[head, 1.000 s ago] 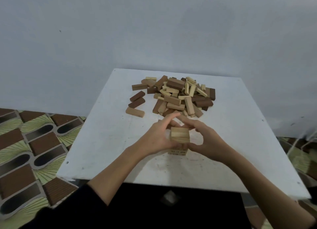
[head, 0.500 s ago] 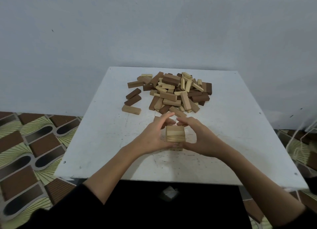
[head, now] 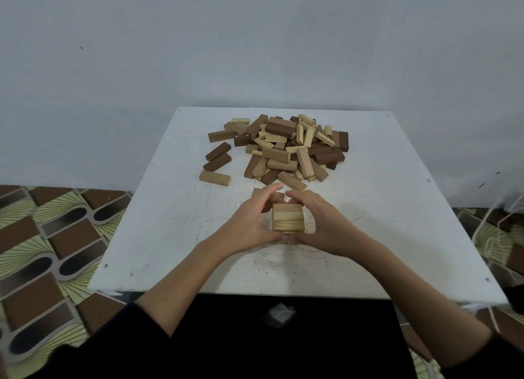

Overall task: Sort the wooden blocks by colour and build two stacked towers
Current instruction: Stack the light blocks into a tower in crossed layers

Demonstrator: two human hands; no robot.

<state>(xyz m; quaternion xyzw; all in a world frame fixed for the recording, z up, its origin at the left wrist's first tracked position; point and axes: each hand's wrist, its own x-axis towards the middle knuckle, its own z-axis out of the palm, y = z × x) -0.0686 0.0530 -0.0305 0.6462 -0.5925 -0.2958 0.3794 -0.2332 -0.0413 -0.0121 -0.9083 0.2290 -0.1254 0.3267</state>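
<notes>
A short stack of pale, light-wood rectangular blocks (head: 287,218) stands near the middle of the square white table (head: 158,237), its top layer showing side-by-side pieces. The left hand (head: 249,222) and right hand (head: 320,222) cup it from 9 and 3 o'clock, fingers curved round its sides, fingertips almost meeting behind it. At 12 o'clock from the hands lies a loose heap of mixed pale and dark-brown wooden blocks (head: 286,149).
</notes>
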